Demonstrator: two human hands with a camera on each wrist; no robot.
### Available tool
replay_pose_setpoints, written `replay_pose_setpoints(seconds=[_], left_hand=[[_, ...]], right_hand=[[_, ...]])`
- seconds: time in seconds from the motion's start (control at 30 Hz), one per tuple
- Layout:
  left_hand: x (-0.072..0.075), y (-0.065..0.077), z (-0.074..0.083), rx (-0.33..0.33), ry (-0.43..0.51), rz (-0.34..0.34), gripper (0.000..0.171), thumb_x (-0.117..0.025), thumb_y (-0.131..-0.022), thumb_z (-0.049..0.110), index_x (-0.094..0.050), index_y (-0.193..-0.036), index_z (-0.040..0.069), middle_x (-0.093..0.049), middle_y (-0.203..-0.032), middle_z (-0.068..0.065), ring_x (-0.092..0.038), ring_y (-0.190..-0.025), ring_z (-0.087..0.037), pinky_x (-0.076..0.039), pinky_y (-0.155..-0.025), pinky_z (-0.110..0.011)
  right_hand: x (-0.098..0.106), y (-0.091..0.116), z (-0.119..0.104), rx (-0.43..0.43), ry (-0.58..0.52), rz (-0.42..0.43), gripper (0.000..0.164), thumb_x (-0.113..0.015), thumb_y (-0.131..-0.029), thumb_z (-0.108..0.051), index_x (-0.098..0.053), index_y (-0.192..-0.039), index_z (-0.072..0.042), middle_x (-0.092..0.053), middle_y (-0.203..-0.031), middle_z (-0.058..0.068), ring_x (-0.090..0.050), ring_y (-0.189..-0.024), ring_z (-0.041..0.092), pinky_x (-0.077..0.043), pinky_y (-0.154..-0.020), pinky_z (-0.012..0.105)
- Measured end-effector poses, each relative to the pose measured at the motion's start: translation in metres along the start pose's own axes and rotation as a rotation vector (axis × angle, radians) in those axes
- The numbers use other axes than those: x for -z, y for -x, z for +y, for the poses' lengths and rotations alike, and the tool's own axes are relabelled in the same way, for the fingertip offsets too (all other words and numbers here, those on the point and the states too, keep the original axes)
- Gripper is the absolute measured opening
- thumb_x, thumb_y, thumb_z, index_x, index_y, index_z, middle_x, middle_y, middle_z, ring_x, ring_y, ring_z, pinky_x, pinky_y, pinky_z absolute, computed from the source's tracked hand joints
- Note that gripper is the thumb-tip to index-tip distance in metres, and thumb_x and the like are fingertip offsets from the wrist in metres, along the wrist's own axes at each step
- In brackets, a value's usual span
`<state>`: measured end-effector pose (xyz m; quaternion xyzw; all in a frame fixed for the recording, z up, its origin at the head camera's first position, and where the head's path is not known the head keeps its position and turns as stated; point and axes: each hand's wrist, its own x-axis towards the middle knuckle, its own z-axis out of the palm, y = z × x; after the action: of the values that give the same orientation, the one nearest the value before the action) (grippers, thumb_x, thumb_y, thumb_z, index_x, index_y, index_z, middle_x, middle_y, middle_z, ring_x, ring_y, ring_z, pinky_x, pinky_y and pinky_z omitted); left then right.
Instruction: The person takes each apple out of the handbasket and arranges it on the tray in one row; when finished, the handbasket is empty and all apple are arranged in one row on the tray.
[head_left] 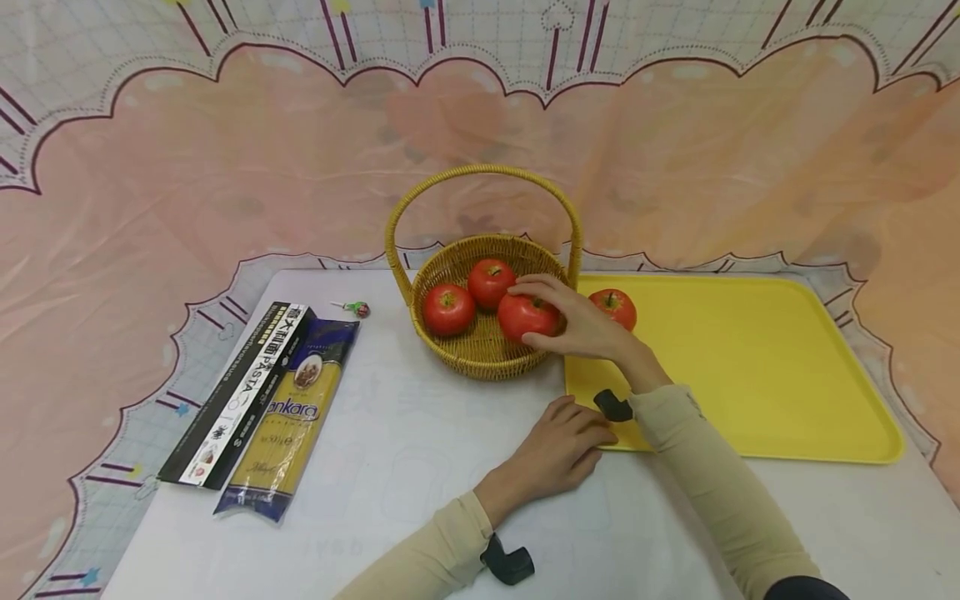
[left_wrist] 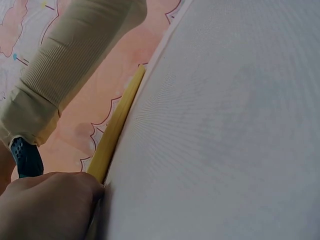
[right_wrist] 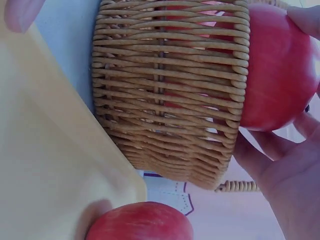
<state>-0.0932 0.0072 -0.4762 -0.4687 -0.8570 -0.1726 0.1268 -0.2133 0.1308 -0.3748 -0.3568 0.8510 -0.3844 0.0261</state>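
Note:
My right hand (head_left: 577, 321) grips a red apple (head_left: 527, 318) at the right side of the wicker basket (head_left: 480, 368), fingers and thumb spread around it. In the right wrist view, that apple (right_wrist: 280, 70) stands out above the basket's rim. Two more apples, one on the left (head_left: 448, 309) and one at the back (head_left: 491, 282), lie inside. Another apple (head_left: 613, 309) sits on the yellow tray (head_left: 735, 367), near its far left corner. My left hand (head_left: 558, 446) rests at the tray's near left corner, its fingers loosely bent; their undersides are hidden.
Left of the basket lie a black pasta box (head_left: 236, 392), a blue and yellow spaghetti pack (head_left: 288, 417) and a small wrapped lollipop (head_left: 354, 308). The basket's tall handle (head_left: 483, 169) arches over it. A patterned cloth (head_left: 300, 167) hangs behind the white table (head_left: 420, 450).

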Motion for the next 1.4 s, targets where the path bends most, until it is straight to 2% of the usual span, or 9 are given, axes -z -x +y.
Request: replay_pose_setpoints(seconds=[0.23,0.43,0.6,0.73,0.83,0.9,1.03,1.4], left_hand=[[0.0,-0.001,-0.001,0.005,0.02,0.003,0.024,-0.054,-0.093,0.023,-0.063,-0.115,0.025,-0.059,-0.12,0.009,-0.049,-0.118,-0.01,-0.026,-0.114,-0.041],[0.001,-0.001,-0.002,0.011,0.024,-0.005,0.024,-0.053,-0.093,0.023,-0.063,-0.115,0.025,-0.058,-0.121,0.009,-0.048,-0.119,-0.009,-0.026,-0.114,-0.041],[0.002,-0.002,-0.003,0.007,0.003,-0.008,0.025,-0.053,-0.094,0.024,-0.062,-0.116,0.025,-0.057,-0.122,0.009,-0.047,-0.12,-0.009,-0.026,-0.115,-0.04],[0.002,-0.002,-0.004,0.003,0.001,-0.003,0.025,-0.054,-0.093,0.024,-0.063,-0.116,0.024,-0.058,-0.122,0.008,-0.048,-0.12,-0.009,-0.026,-0.115,-0.04],[0.002,-0.002,-0.004,0.006,0.005,-0.006,0.025,-0.054,-0.093,0.024,-0.063,-0.116,0.024,-0.058,-0.122,0.009,-0.047,-0.119,-0.009,-0.025,-0.115,-0.04],[0.001,-0.002,-0.004,0.005,0.0,-0.008,0.025,-0.053,-0.093,0.024,-0.062,-0.116,0.025,-0.057,-0.122,0.009,-0.047,-0.119,-0.009,-0.026,-0.115,-0.041],[0.001,-0.001,-0.003,0.008,0.004,-0.019,0.025,-0.053,-0.094,0.024,-0.062,-0.116,0.025,-0.057,-0.122,0.009,-0.047,-0.119,-0.009,-0.026,-0.115,-0.041],[0.002,0.002,0.0,0.01,0.007,-0.015,0.025,-0.053,-0.094,0.023,-0.062,-0.116,0.026,-0.057,-0.122,0.009,-0.047,-0.119,-0.009,-0.026,-0.115,-0.041]], right_hand=[[0.003,0.007,0.002,0.0,-0.042,0.058,0.059,-0.073,-0.081,-0.026,-0.048,-0.135,-0.026,-0.038,-0.144,0.0,-0.039,-0.131,0.019,-0.043,-0.101,0.049],[0.007,0.009,0.001,-0.012,-0.048,0.093,0.061,-0.074,-0.08,-0.014,-0.049,-0.135,-0.018,-0.037,-0.143,0.008,-0.04,-0.129,0.027,-0.041,-0.101,0.054],[0.014,0.013,0.0,-0.024,-0.048,0.11,0.061,-0.075,-0.08,-0.02,-0.049,-0.135,-0.027,-0.037,-0.145,0.001,-0.042,-0.128,0.022,-0.041,-0.1,0.054],[0.019,0.018,-0.004,-0.023,-0.068,0.128,0.06,-0.074,-0.08,-0.018,-0.05,-0.135,-0.025,-0.036,-0.145,0.005,-0.041,-0.128,0.024,-0.04,-0.1,0.056],[0.023,0.023,-0.014,-0.038,-0.081,0.144,0.058,-0.074,-0.08,-0.014,-0.051,-0.134,-0.02,-0.036,-0.145,0.006,-0.04,-0.129,0.027,-0.038,-0.102,0.057],[0.024,0.027,-0.017,-0.041,-0.086,0.158,0.057,-0.073,-0.081,-0.015,-0.051,-0.134,-0.02,-0.036,-0.144,0.005,-0.04,-0.129,0.026,-0.038,-0.102,0.056],[0.025,0.035,-0.03,-0.047,-0.101,0.184,0.056,-0.071,-0.082,-0.009,-0.051,-0.133,-0.011,-0.037,-0.143,0.012,-0.039,-0.129,0.031,-0.037,-0.102,0.059],[0.023,0.046,-0.03,-0.043,-0.118,0.263,0.055,-0.071,-0.08,-0.003,-0.051,-0.131,-0.005,-0.038,-0.14,0.017,-0.041,-0.127,0.031,-0.039,-0.1,0.056]])
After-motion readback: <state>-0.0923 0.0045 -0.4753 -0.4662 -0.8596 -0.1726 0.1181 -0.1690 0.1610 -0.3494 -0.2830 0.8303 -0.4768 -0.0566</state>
